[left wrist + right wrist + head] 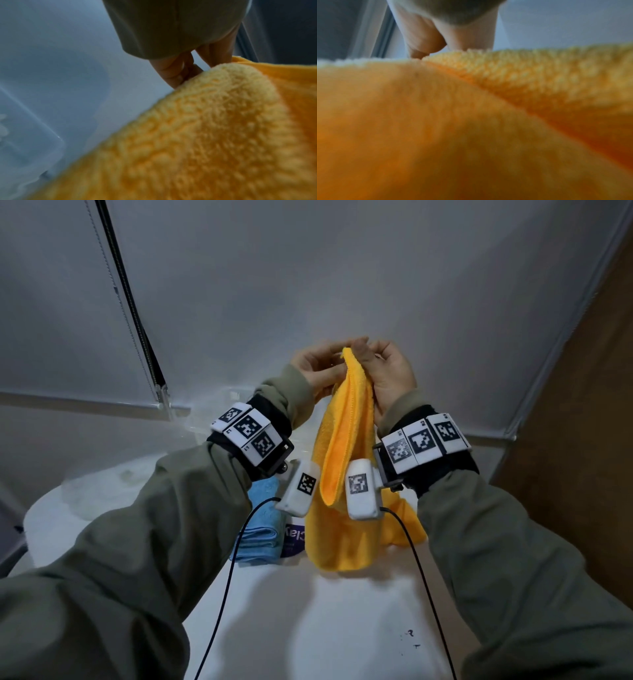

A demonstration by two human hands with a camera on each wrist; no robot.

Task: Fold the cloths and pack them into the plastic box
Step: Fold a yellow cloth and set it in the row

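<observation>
- Orange cloth is pinched at its top edge by both hands, raised above the table: the left hand and the right hand meet there, fingers curled onto the hem, almost touching each other.
- From the wrist views the plush pile fills most of the picture; fingertips show tucked against the fabric, and the right hand's fingers disappear behind the fold.
- Below the grip the cloth hangs lengthwise, long axis roughly vertical, doubled along a loose central crease, its lower end reaching down toward the white table.
- Judged step: the hands seem to be matching corners for a first fold; nothing of this cloth is packed yet.
- Next move likely calls for keeping the pinched corners aligned, lowering the cloth flat to the table, then folding again.
- Down and to the left of the grip lies a folded blue cloth, with a purple label just beside it.
- Farther left and behind, the clear plastic box sits on the table, well apart from the hands.
</observation>
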